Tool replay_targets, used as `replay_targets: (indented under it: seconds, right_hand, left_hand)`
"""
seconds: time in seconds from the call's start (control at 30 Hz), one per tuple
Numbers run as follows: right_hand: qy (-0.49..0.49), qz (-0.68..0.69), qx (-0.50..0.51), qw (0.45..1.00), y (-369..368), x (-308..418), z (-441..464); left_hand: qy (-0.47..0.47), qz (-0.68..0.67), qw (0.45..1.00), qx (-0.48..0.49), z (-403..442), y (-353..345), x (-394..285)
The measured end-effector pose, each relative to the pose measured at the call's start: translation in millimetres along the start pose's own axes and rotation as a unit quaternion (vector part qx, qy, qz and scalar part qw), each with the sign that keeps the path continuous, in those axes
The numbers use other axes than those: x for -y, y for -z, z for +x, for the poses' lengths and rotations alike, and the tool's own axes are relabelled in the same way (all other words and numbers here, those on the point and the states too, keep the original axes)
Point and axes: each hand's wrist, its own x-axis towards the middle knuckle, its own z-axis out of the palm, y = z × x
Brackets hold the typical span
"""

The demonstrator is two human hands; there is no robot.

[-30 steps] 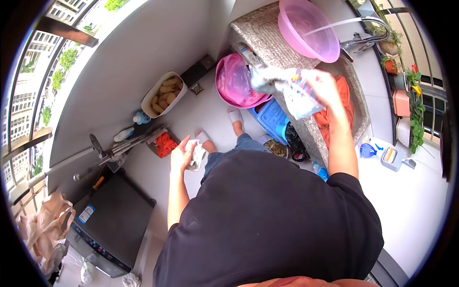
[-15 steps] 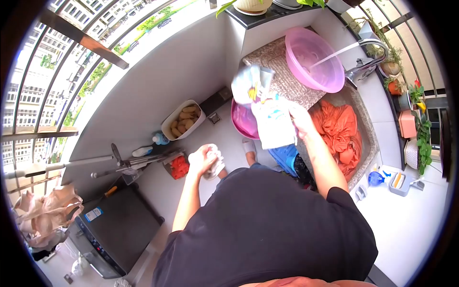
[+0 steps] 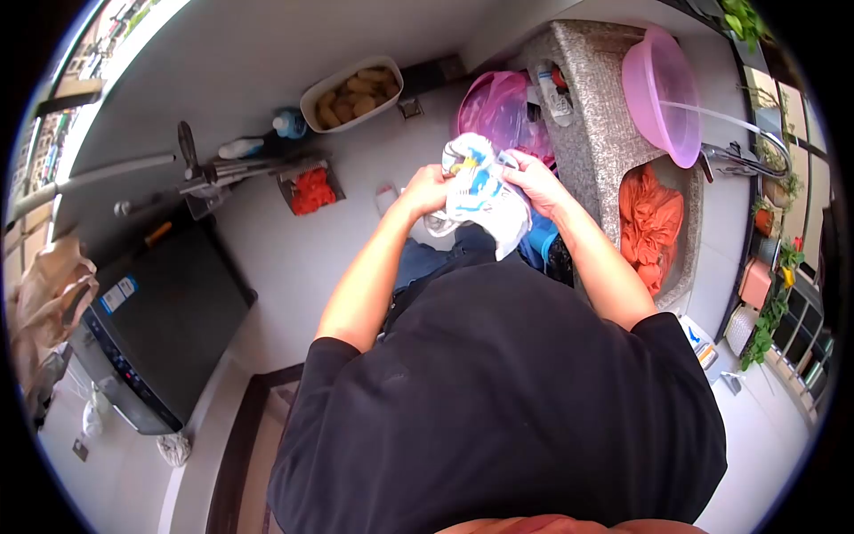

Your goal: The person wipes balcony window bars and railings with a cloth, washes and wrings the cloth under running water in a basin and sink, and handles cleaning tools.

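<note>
In front of my torso, a crumpled white bag with blue and yellow print point(image 3: 485, 191) is held between both hands. My left hand point(image 3: 425, 190) pinches its left side, fingers closed. At its upper right edge, my right hand point(image 3: 536, 182) is also closed on it. Whitish material hangs below my left fingers; I cannot tell whether it is part of the bag or a separate piece. Behind the bag, a pink tub point(image 3: 494, 111) stands on the floor. Blue cloth point(image 3: 541, 233) shows beside my right forearm.
Water from a faucet point(image 3: 734, 158) runs into a pink basin point(image 3: 633, 71) on the stone sink point(image 3: 587, 98). Orange cloth point(image 3: 649, 222) lies in the sink. A white container point(image 3: 311, 93) of potatoes stands near the wall. At left is a dark appliance point(image 3: 169, 311).
My hands have come together on the white bag. The right brought it down and nearer; the left rose from lower left, where it held something crumpled and white. The view has turned.
</note>
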Motion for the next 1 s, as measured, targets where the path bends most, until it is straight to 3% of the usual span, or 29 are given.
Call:
replay_targets:
  seconds: [0.03,0.07,0.1,0.17,0.23,0.27,0.3,0.37,0.47,0.5,0.57,0.63,0.7,0.73,0.77,0.83,0.87,0.97,1.0]
  right_hand:
    - [0.033,-0.151,-0.061,0.986,-1,-10,4]
    - [0.016,-0.223,-0.043,0.974,4,-16,-1]
    - [0.070,-0.103,0.025,0.992,5,-36,5]
    - [-0.036,0.005,0.072,0.997,-14,-45,2]
    - [-0.067,0.011,0.118,0.991,-29,-52,7]
    - [-0.070,0.008,0.095,0.993,-31,-58,12]
    - [-0.066,0.002,0.073,0.995,-43,-53,16]
    - [-0.054,-0.171,0.012,0.984,-44,-48,28]
    - [0.192,-0.428,-0.109,0.876,-57,-32,23]
    - [0.252,-0.472,-0.136,0.833,-55,-30,25]
    - [0.293,-0.419,-0.196,0.837,-62,-8,17]
    - [0.227,-0.339,-0.215,0.887,-65,32,-2]
    - [0.198,-0.299,-0.210,0.909,-55,58,-20]
    - [0.164,-0.225,-0.189,0.942,-55,72,-30]
    - [0.170,-0.270,-0.133,0.938,-35,67,-26]
    - [0.113,-0.233,-0.018,0.966,-37,94,-55]
    - [0.168,-0.221,0.030,0.960,-17,65,-38]
    - [0.020,-0.424,0.017,0.905,-24,85,-72]
    - [0.017,-0.488,0.037,0.872,-25,84,-77]
  left_hand:
    - [0.039,-0.151,0.987,0.026,-5,4,5]
    - [0.020,-0.226,0.972,0.062,-11,12,10]
    - [0.046,-0.267,0.959,0.082,-18,19,3]
    - [0.045,-0.318,0.942,0.099,-15,21,16]
    - [0.048,-0.325,0.940,0.090,-16,22,17]
    - [0.042,-0.323,0.941,0.087,-13,26,12]
    - [0.029,-0.308,0.949,0.055,-19,32,6]
    - [0.033,-0.194,0.980,-0.040,-11,43,19]
    - [0.036,-0.052,0.997,-0.051,-16,67,5]
    - [0.049,0.011,0.997,-0.055,-26,73,-14]
    - [0.064,0.096,0.992,-0.047,-49,87,-63]
    - [-0.021,0.267,0.958,-0.101,-56,95,-66]
    - [-0.070,0.316,0.933,-0.158,-66,98,-60]
    - [-0.093,0.313,0.935,-0.136,-68,103,-60]
    - [-0.139,0.311,0.929,-0.147,-71,103,-60]
    - [-0.189,0.330,0.902,-0.205,-72,100,-63]
    - [-0.179,0.309,0.900,-0.249,-70,96,-63]
    - [-0.163,0.229,0.893,-0.352,-68,82,-83]
    - [-0.189,0.179,0.893,-0.367,-59,80,-78]
